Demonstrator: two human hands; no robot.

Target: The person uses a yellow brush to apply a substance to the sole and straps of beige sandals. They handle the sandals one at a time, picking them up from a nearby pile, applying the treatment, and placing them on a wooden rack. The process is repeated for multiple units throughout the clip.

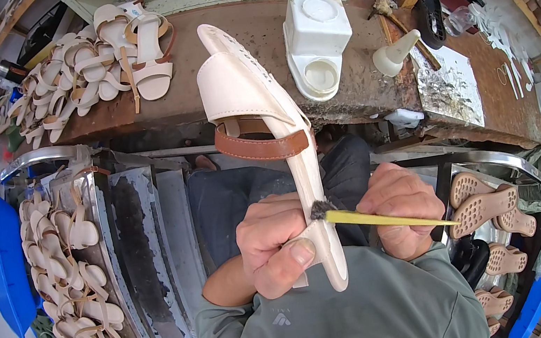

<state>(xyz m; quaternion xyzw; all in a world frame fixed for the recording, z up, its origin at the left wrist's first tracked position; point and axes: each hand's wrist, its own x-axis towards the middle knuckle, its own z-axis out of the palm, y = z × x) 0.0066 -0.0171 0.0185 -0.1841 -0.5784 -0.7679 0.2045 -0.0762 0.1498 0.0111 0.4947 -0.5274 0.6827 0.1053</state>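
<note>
My left hand (274,243) is closed around the near end of a cream sandal upper (240,87), its thumb pressing on a cream strap. The piece stands up in front of me, with a wide cream band near its far end and a brown ankle-type strap (259,142) below that. In my right hand (403,208) is a slim brush (377,218) with a yellow handle. Its dark bristles touch the sandal's side edge, right beside my left fingers. The underside of the sandal is mostly turned away.
Cream sandals (78,72) lie heaped on the bench's left. A white dispenser (319,41) and a white nozzle bottle (397,53) stand on the bench. More cream sandal pieces (67,272) fill a rack at my left; tan soles (482,210) lie at my right. A blue tray (4,264) stands far left.
</note>
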